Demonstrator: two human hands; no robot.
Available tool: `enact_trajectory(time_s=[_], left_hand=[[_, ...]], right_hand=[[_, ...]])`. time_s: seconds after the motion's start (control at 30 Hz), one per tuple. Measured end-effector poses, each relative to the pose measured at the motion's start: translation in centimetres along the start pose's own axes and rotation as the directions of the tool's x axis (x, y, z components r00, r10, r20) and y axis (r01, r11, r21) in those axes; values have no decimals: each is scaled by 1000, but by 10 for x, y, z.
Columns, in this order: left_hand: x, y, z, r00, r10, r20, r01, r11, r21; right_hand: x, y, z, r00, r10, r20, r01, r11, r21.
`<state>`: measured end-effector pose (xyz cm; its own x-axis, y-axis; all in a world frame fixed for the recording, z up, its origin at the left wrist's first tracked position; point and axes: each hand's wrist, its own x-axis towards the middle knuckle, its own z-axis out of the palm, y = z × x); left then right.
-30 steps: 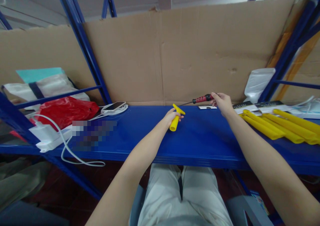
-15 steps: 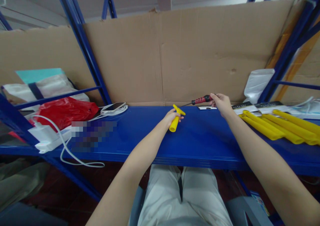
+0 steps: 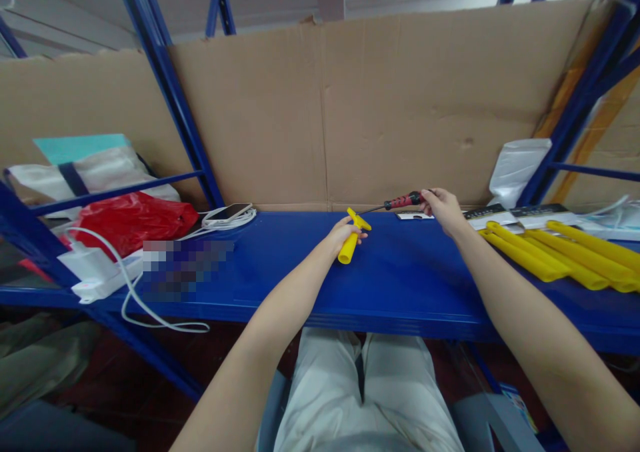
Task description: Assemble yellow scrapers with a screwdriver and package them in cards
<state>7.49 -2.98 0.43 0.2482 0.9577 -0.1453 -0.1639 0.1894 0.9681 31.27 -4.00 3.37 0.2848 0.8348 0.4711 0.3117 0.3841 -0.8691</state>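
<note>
My left hand (image 3: 342, 236) is closed around a yellow tubular part (image 3: 349, 247) with a wider, T-like head, held above the blue table (image 3: 400, 279). My right hand (image 3: 441, 209) grips the end of a red and black screwdriver (image 3: 403, 201). Its thin dark shaft points left, and the tip meets the head of the yellow part; exactly where it enters is too small to tell.
Several yellow tubes (image 3: 580, 255) lie at the right near printed cards (image 3: 545, 212). Left are a phone (image 3: 231, 212) on a coiled white cable, a red bag (image 3: 135, 222) and a white power strip (image 3: 107, 282). Cardboard (image 3: 390, 105) stands behind.
</note>
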Motion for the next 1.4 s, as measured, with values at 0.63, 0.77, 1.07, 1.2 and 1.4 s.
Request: enact_trajectory(time_s=[0.63,0.77,1.07,1.2,1.4], left_hand=[[1,-2,-1,995,101,-20,-97,982,161],[2,-3,-2,995,101,-21,-96,984,151],[-1,-1,-1,993,116,-14,-112,977,181],[0,-1,-2,993,114,3,-112,974,198],[2,-2,-2,993,115,2,-113,969,218]], right_hand=[[-6,-14,-1,991,106,85,-128,933,336],[-5,-14,0,992,82,98,-109,944,312],[-3,-8,1,990,144,-4,-134,932,337],[-5,-9,4,988,123,-96,-96,963,251],[-5,-9,8,990,55,-130,-30,982,188]])
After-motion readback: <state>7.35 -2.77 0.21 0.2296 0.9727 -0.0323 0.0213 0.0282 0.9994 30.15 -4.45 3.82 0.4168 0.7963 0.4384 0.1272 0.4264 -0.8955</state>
